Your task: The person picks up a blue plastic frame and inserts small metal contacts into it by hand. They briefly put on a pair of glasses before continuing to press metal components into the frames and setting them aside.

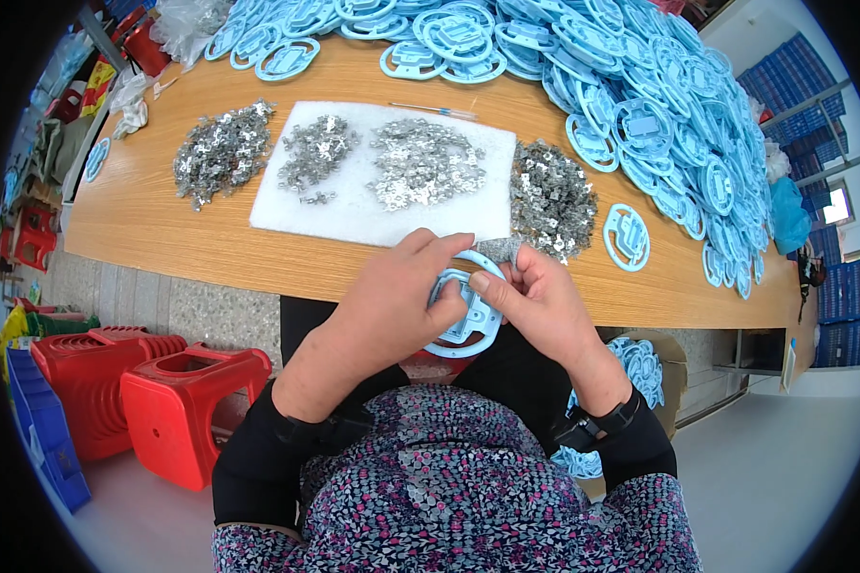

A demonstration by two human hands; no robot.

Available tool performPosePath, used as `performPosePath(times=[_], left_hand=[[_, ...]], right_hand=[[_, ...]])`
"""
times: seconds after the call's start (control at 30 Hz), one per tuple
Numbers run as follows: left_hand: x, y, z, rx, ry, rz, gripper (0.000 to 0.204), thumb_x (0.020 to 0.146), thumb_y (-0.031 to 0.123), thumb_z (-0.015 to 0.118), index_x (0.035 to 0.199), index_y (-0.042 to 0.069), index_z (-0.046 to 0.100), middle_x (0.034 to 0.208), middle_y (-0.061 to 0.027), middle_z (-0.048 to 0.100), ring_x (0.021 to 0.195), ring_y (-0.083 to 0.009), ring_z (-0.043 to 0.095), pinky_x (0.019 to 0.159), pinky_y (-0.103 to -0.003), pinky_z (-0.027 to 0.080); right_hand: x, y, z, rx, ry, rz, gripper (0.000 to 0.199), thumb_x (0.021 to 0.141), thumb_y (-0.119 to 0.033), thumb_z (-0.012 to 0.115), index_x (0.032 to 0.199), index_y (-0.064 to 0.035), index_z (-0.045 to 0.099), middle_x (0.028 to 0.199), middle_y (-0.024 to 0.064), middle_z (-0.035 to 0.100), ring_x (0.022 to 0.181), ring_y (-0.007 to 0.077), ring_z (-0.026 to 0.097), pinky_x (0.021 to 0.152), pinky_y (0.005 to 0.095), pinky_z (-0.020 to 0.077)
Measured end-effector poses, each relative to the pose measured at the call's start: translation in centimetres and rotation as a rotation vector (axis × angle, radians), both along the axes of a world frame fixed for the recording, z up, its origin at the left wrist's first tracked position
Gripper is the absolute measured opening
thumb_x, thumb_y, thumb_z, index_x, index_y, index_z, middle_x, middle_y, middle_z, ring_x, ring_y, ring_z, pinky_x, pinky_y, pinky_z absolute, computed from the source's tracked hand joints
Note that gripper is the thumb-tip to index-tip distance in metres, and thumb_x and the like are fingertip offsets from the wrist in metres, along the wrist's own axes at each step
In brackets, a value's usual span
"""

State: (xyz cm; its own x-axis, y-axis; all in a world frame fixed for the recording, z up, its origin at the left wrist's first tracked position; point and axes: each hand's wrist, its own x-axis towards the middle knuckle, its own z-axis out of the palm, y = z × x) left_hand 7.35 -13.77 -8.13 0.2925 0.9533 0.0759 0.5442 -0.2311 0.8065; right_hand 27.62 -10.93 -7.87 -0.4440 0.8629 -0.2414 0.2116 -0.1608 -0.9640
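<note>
The person sits at the edge of a long wooden table and holds one light blue round plastic frame in front of the body, just below the table edge and above the lap. The left hand is closed around the left side of this frame, with the fingers curled over its upper rim. The right hand grips the right side of the frame, and its thumb presses on the flat inner part. Both hands touch each other at the fingertips, above the frame. I cannot tell if a small metal piece is between the fingers, because they cover that place.

On the table, just beyond the hands, lies a white foam pad with two heaps of small shiny metal clips on it. One more heap of the same clips lies to the left of the pad, and another to the right, both directly on the wood. A big pile of the same light blue plastic frames covers the far and right part of the table. One single blue frame lies apart near the right heap.

On the floor to the person's left stand stacked red plastic stools.
</note>
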Motion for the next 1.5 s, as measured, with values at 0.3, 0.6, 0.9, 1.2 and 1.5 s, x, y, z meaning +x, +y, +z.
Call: performPosePath(times=[0.3, 0.6, 0.9, 1.2, 1.5], left_hand=[[-0.9, -0.1, -1.6, -0.531, -1.05, 0.052, 0.044, 0.107, 0.031, 0.035, 0.133, -0.001, 0.051, 0.099, -0.0083, 0.063, 0.088, -0.0155, 0.064, 0.075, -0.028, 0.053], [-0.5, -0.6, -1.7, -0.578, -1.127, 0.038, 0.053, 0.104, 0.041, 0.047, 0.137, 0.0, 0.049, 0.109, -0.0087, 0.064, 0.089, -0.0155, 0.065, 0.076, -0.027, 0.054], [-0.5, -0.2, -3.2, -0.556, -1.094, 0.139, 0.038, 0.097, 0.017, 0.058, 0.13, 0.0, 0.054, 0.119, -0.0114, 0.059, 0.104, -0.0187, 0.059, 0.09, -0.033, 0.049], [-2.8, 2.1, -4.9, 0.481, 0.343, 0.411, 0.041, 0.082, 0.004, 0.053, 0.122, -0.002, 0.057, 0.111, -0.0225, 0.055, 0.105, -0.0392, 0.054, 0.094, -0.044, 0.044], [-0.8, 2.1, -3.2, 0.775, 0.358, 0.509, 0.03, 0.089, 0.007, 0.062, 0.118, 0.003, 0.064, 0.116, -0.0153, 0.057, 0.112, -0.0318, 0.054, 0.101, -0.042, 0.04]], right_hand=[[-0.4, -1.0, 0.5, 0.192, 0.091, -0.112, 0.022, 0.096, -0.006, 0.055, 0.115, 0.0023, 0.063, 0.081, 0.0042, 0.062, 0.062, 0.0116, 0.054, 0.057, 0.0265, 0.0433], [-2.3, -1.0, -0.1, 0.788, -0.087, 0.042, 0.007, 0.082, -0.006, 0.067, 0.085, 0.0003, 0.067, 0.094, 0.013, 0.061, 0.07, 0.0282, 0.06, 0.06, 0.0355, 0.0475], [-1.4, -2.8, 0.5, 0.91, -0.016, 0.177, 0.008, 0.08, -0.007, 0.068, 0.077, -0.0011, 0.064, 0.091, 0.0132, 0.061, 0.077, 0.0314, 0.059, 0.069, 0.0424, 0.047], [9.9, 2.2, 2.3, 0.163, 0.711, -0.45, 0.052, 0.102, -0.043, 0.043, 0.132, -0.0007, 0.051, 0.08, 0.0009, 0.055, 0.069, 0.0119, 0.047, 0.068, 0.0286, 0.0409], [19.0, 2.9, 8.9, 0.276, 1.507, -0.454, 0.045, 0.1, -0.038, 0.039, 0.119, 0.0006, 0.051, 0.088, 0.0068, 0.047, 0.075, 0.0183, 0.043, 0.072, 0.0343, 0.0406]])
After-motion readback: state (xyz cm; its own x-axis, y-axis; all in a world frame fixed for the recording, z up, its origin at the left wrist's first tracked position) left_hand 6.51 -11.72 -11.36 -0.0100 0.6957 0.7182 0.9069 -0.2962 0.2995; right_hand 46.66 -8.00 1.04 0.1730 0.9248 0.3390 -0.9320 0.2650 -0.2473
